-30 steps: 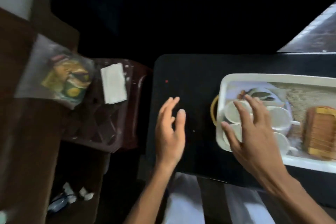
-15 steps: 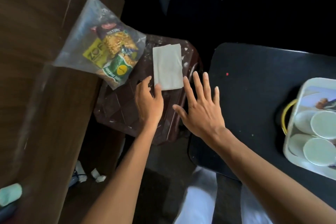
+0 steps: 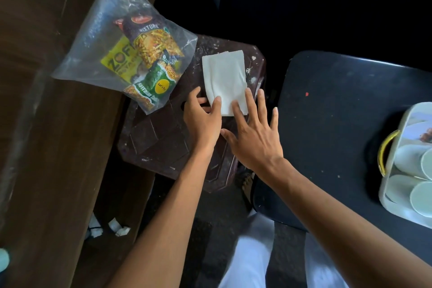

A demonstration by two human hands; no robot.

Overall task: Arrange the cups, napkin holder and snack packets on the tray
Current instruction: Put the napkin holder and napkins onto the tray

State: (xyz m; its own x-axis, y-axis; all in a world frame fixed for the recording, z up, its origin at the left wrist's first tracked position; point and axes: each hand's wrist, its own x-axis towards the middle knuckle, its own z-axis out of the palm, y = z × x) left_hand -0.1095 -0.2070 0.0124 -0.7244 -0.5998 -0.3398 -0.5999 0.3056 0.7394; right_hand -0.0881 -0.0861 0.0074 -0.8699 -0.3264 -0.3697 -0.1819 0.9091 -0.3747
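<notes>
A stack of white napkins (image 3: 224, 77) lies flat on a dark brown plastic stool (image 3: 161, 145). My left hand (image 3: 202, 119) touches the stack's near left corner, thumb on top and fingers at its edge. My right hand (image 3: 253, 133) rests spread, with two fingertips on the stack's near right edge. A clear plastic bag (image 3: 109, 30) with snack packets (image 3: 149, 54) lies left of the napkins, partly on the stool. At the far right a white tray (image 3: 388, 182) with a gold handle (image 3: 385, 149) holds white cups (image 3: 411, 161) lying on their sides.
The tray stands on a black table (image 3: 334, 110) to the right. A brown wooden surface (image 3: 37, 110) fills the left. Crumpled white paper scraps (image 3: 117, 229) lie on the floor below. My legs in light trousers (image 3: 247, 257) are at the bottom.
Both hands left the tray and black table and swung left to the stool. They now touch the napkin stack's near edge. The view turned left, so the tray slid to the right border.
</notes>
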